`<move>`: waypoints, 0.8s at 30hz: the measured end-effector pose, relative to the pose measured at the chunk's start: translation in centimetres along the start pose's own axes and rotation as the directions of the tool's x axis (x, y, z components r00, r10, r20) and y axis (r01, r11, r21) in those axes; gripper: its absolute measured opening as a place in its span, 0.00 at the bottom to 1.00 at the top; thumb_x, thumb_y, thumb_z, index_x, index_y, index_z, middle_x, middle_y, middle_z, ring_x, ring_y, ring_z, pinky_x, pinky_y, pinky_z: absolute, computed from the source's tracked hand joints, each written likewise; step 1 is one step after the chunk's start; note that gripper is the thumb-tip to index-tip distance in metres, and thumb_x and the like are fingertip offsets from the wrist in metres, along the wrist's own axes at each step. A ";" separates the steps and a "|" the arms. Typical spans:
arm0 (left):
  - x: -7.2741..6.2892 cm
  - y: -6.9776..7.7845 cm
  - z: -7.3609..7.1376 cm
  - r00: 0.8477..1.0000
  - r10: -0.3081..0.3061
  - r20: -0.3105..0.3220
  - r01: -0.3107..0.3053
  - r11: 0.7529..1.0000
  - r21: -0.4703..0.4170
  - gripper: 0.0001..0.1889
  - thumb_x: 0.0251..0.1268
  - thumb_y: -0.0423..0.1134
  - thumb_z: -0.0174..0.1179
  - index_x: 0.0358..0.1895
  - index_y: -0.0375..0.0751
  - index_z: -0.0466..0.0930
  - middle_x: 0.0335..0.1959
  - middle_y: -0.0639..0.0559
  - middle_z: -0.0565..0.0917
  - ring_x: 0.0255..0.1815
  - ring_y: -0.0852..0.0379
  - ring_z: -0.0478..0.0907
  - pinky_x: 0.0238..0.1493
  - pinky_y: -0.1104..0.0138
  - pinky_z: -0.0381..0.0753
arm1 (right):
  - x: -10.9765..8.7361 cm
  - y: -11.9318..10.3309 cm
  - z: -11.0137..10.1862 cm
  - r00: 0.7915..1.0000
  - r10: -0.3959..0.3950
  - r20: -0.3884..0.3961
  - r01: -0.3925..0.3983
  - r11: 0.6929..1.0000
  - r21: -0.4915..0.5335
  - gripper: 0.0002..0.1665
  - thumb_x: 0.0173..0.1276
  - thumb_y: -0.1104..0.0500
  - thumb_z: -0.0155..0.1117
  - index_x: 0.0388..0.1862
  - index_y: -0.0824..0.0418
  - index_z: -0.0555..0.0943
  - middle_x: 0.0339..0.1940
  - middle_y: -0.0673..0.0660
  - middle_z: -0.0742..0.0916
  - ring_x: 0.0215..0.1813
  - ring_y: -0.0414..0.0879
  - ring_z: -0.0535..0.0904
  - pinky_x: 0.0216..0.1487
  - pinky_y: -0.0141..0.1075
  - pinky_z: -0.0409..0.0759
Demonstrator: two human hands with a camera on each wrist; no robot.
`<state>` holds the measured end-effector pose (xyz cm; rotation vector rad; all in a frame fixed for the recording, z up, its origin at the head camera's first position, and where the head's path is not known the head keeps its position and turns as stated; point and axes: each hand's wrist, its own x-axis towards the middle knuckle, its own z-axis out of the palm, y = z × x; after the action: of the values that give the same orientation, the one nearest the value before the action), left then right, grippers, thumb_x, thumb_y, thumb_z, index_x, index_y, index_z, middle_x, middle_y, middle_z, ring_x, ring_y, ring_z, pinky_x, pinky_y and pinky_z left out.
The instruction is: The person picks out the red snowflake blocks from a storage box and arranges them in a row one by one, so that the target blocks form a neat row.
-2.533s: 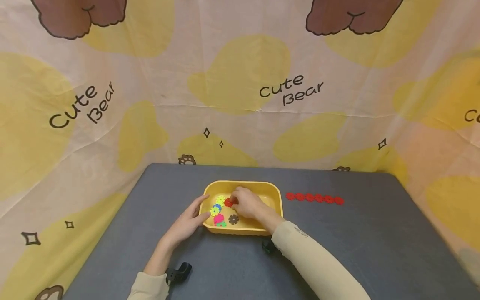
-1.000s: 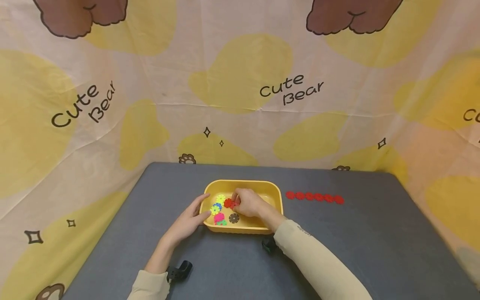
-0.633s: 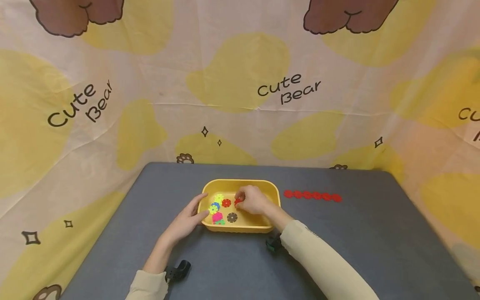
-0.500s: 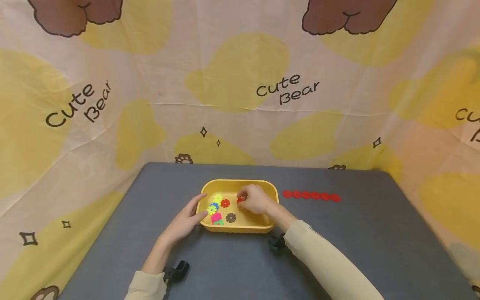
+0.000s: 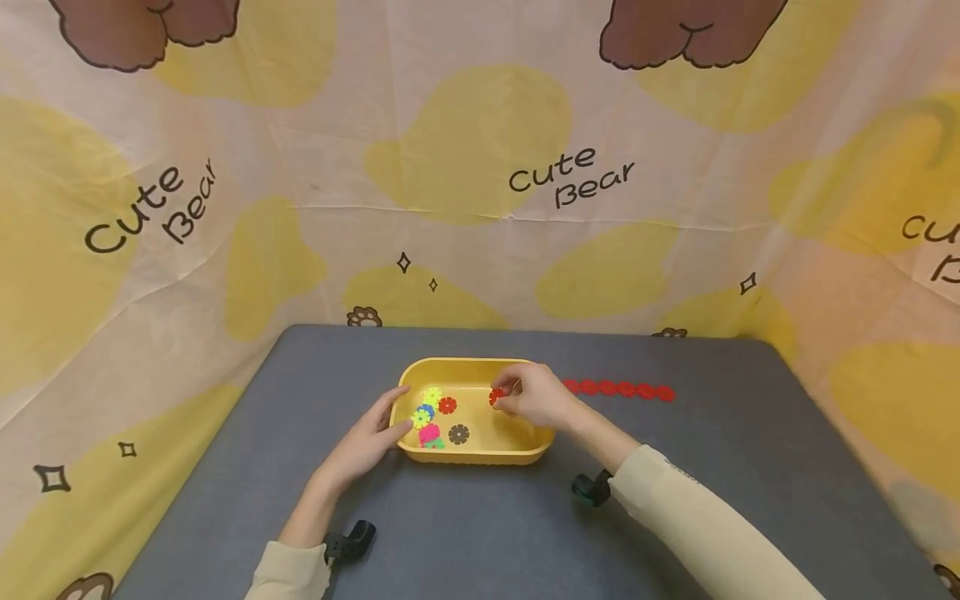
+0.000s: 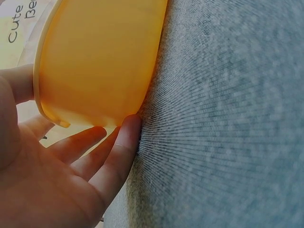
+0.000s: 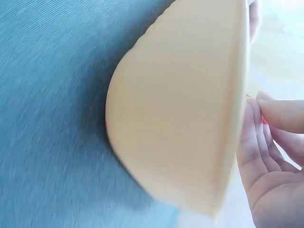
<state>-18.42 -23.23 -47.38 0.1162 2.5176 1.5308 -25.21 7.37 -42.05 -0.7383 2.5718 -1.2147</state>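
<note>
My right hand (image 5: 542, 398) pinches a red notched plastic disc (image 5: 496, 397) between thumb and fingertips, above the right part of a yellow plastic bin (image 5: 472, 457). In the right wrist view the bin's wall (image 7: 171, 109) hides most of that disc. My left hand (image 5: 365, 435) holds the bin's left end, thumb at the rim and fingers along the outer wall, as the left wrist view shows. Inside the bin lie another red disc (image 5: 447, 405), a dark grey disc (image 5: 459, 434), yellow discs (image 5: 421, 418), a blue disc (image 5: 429, 408), a pink disc (image 5: 430, 432) and a green disc (image 5: 434, 444).
A row of several red discs (image 5: 627, 389) lies on the grey table (image 5: 712, 467) to the right of the bin; my right hand is close to its left end. A printed cloth (image 5: 465, 167) hangs around the table's back and sides.
My right hand has picked a red disc out from beside the other red one, then carried it up and to the right. My left hand keeps its hold on the bin.
</note>
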 end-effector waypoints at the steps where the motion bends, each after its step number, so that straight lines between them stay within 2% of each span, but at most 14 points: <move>1: 0.0 0.0 0.0 1.000 0.001 -0.001 -0.001 1.000 -0.001 0.33 0.76 0.46 0.58 0.79 0.52 0.57 0.82 0.40 0.52 0.77 0.38 0.59 0.55 0.56 0.79 | -0.3 0.0 -0.3 1.000 -0.001 -0.008 0.001 1.000 -0.007 0.12 0.62 0.64 0.75 0.45 0.62 0.86 0.30 0.49 0.85 0.29 0.42 0.81 0.32 0.36 0.80; 9: 0.0 0.0 0.0 1.000 -0.001 0.002 0.001 1.000 -0.006 0.33 0.77 0.45 0.58 0.79 0.51 0.56 0.82 0.39 0.51 0.78 0.39 0.58 0.58 0.53 0.79 | -2.6 0.9 -3.2 0.998 -0.035 -0.044 0.035 0.999 0.005 0.15 0.64 0.65 0.74 0.49 0.65 0.85 0.36 0.52 0.85 0.32 0.43 0.83 0.34 0.36 0.83; 14: 0.2 0.1 0.2 1.000 0.008 -0.005 -0.008 1.000 -0.025 0.33 0.76 0.43 0.58 0.79 0.49 0.56 0.81 0.39 0.53 0.76 0.39 0.62 0.56 0.56 0.79 | -3.9 2.5 -5.0 0.994 -0.063 -0.088 0.061 0.998 -0.029 0.15 0.65 0.65 0.73 0.50 0.65 0.85 0.39 0.53 0.86 0.35 0.43 0.83 0.35 0.35 0.84; 24: 0.2 -0.2 0.3 1.000 0.002 -0.004 -0.002 0.999 -0.041 0.32 0.77 0.42 0.57 0.79 0.50 0.56 0.81 0.39 0.53 0.71 0.41 0.66 0.51 0.61 0.79 | -7.0 7.1 -8.4 0.983 0.029 -0.181 -0.042 0.997 -0.065 0.16 0.66 0.65 0.72 0.51 0.68 0.84 0.33 0.54 0.86 0.33 0.54 0.86 0.30 0.36 0.81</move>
<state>-18.52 -23.02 -47.76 0.1100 2.4885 1.5837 -24.93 20.43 -42.29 -0.6188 2.7721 -1.2408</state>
